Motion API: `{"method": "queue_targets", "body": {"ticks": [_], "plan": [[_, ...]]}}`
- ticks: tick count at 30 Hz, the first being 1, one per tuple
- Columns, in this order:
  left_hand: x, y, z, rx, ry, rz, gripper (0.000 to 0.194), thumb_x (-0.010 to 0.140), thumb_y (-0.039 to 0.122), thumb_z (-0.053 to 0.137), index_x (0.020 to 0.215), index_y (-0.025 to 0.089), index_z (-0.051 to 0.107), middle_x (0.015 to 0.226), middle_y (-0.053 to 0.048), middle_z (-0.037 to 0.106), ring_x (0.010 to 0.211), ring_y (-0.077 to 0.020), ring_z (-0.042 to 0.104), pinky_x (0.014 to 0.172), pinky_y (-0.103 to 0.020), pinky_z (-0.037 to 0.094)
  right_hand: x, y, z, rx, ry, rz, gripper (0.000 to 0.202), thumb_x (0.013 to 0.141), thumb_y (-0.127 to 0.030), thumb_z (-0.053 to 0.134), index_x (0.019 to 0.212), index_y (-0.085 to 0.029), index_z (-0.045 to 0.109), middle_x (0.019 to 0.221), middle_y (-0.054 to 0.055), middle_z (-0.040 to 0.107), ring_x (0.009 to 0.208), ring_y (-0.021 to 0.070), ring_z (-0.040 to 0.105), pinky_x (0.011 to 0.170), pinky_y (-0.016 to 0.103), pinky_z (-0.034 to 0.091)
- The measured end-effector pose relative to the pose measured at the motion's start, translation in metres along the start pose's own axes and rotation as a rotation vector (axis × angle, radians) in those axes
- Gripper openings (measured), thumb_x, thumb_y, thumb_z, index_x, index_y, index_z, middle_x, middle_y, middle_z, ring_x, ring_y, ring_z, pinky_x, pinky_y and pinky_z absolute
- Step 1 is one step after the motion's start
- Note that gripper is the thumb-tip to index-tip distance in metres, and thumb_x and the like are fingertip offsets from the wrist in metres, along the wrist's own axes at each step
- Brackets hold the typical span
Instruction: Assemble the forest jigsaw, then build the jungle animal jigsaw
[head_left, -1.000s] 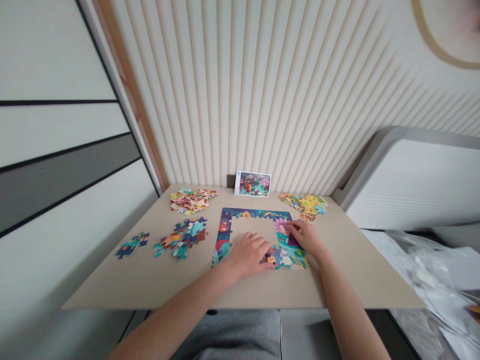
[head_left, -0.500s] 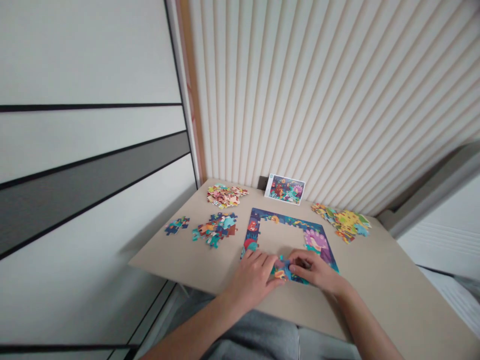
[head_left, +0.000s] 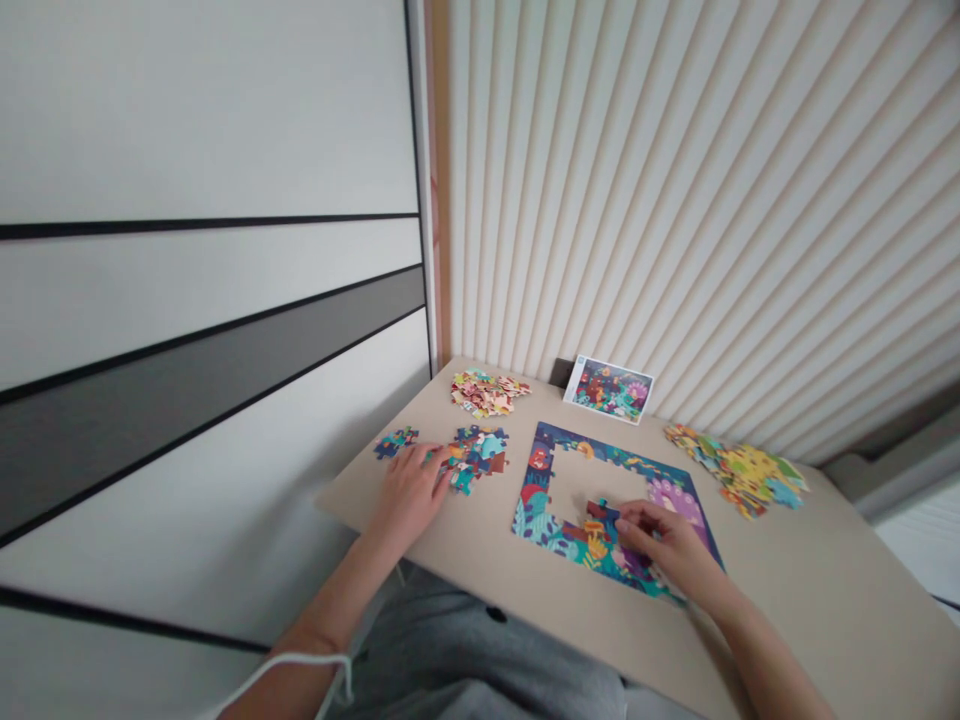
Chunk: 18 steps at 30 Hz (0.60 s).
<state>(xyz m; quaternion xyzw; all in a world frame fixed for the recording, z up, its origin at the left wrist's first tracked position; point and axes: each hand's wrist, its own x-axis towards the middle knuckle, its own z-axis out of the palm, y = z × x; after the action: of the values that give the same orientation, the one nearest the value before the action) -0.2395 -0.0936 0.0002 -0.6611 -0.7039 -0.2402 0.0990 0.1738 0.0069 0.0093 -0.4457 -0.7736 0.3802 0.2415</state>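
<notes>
Puzzle frame (head_left: 532,505), right of centre: border joined on all sides, interior largely unfilled; loose pieces (head_left: 480,455) lie centre-left. Right hand (head_left: 667,545) pinches a piece (head_left: 602,517) at the lower inner edge; left hand (head_left: 411,490), fingers slightly spread, grip unclear, touches the loose pieces.

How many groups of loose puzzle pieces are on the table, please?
4: pink pile, back left; blue group and mixed group, beside the left hand, which may hide pieces; yellow pile, right.
</notes>
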Motion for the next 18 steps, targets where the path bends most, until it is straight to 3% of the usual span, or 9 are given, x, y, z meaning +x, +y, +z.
{"method": "queue_targets", "body": {"ticks": [4,10,14,18], "plan": [[-0.005,-0.031,0.004,0.038,0.028,-0.066,0.032,0.097,0.031,0.052,0.125,0.021,0.065,0.130,-0.013,0.060,0.124,-0.0318,0.054,0.107,-0.048,0.042,0.011,-0.040,0.026,0.017,-0.059,-0.025,0.040,0.091,-0.054,0.061,0.111,-0.020,0.069,0.068,0.000,0.065,0.060,0.0161,0.057,0.057,0.028,0.043],[-0.008,-0.032,0.005,-0.071,-0.042,0.037,0.034,0.097,0.025,0.052,0.128,0.026,0.066,0.126,-0.009,0.064,0.120,-0.0275,0.056,0.108,-0.046,0.042,0.042,-0.108,0.094,-0.044,-0.128,-0.143,0.031,0.094,-0.047,0.057,0.106,-0.022,0.071,0.068,0.000,0.067,0.061,0.0168,0.060,0.058,0.027,0.043],[-0.009,-0.027,0.000,-0.136,-0.060,0.068,0.031,0.097,0.027,0.054,0.125,0.028,0.067,0.122,-0.007,0.065,0.117,-0.0249,0.058,0.109,-0.044,0.042,0.055,-0.121,0.121,-0.286,-0.053,-0.241,0.028,0.098,-0.040,0.051,0.107,-0.024,0.072,0.087,0.005,0.075,0.077,0.0207,0.068,0.072,0.030,0.047],[-0.011,-0.025,-0.001,-0.167,-0.051,0.055,0.023,0.097,0.031,0.057,0.117,0.025,0.068,0.116,-0.007,0.066,0.113,-0.0240,0.060,0.107,-0.042,0.044,0.048,-0.116,0.121,-0.293,-0.091,-0.305,0.029,0.102,-0.036,0.046,0.103,-0.024,0.072,0.096,0.006,0.075,0.087,0.0221,0.069,0.080,0.032,0.049]]}}
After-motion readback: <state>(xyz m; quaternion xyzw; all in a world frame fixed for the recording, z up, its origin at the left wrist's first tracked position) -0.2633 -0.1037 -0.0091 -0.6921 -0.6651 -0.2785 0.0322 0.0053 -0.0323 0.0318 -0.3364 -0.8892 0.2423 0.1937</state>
